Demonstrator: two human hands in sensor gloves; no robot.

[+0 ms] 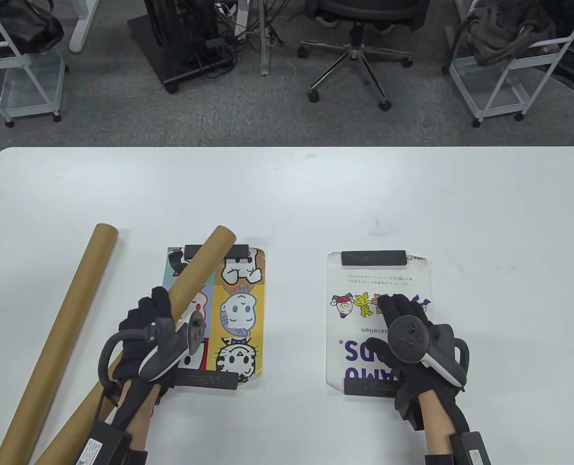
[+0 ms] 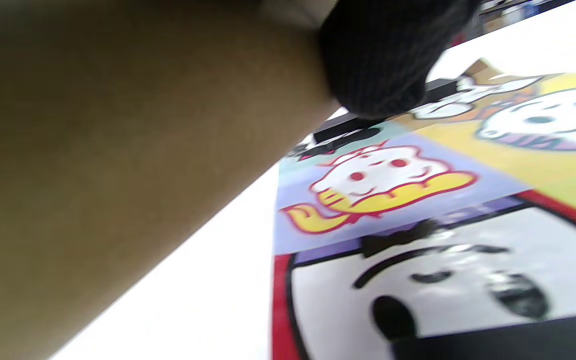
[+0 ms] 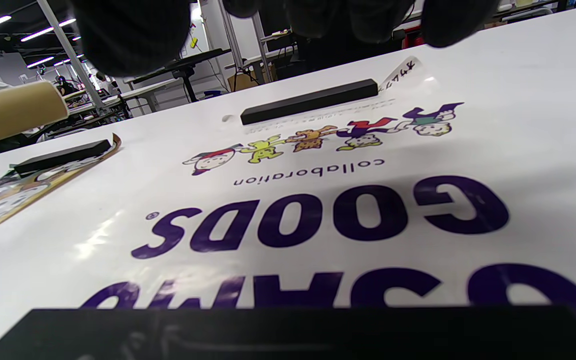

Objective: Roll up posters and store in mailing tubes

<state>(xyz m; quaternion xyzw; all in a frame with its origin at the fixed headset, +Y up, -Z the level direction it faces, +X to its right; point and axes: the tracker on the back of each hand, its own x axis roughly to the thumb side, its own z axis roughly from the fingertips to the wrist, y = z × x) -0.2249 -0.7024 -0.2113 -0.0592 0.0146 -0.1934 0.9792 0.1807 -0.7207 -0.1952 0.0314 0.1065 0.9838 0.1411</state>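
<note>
Two posters lie flat on the surface, weighted by black bars. Your left hand [image 1: 149, 334] grips a cardboard mailing tube [image 1: 190, 278] over the cartoon poster [image 1: 241, 310]: light, rigid. Your right hand [image 1: 410, 334] rests flat, fingers relaxed, on the white poster [image 1: 359, 310]: glossy, slippery, creasable; lift an edge.

Grey carpet floor [image 1: 248, 116]; black five-star office chair [image 1: 359, 48]; white wire-frame carts [image 1: 505, 82] at both sides; white table [image 1: 316, 193].

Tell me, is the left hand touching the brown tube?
Touching. In the table view, the left hand wraps its fingers round the brown tube; the left wrist view shows a gloved fingertip pressed on the cardboard.
</note>
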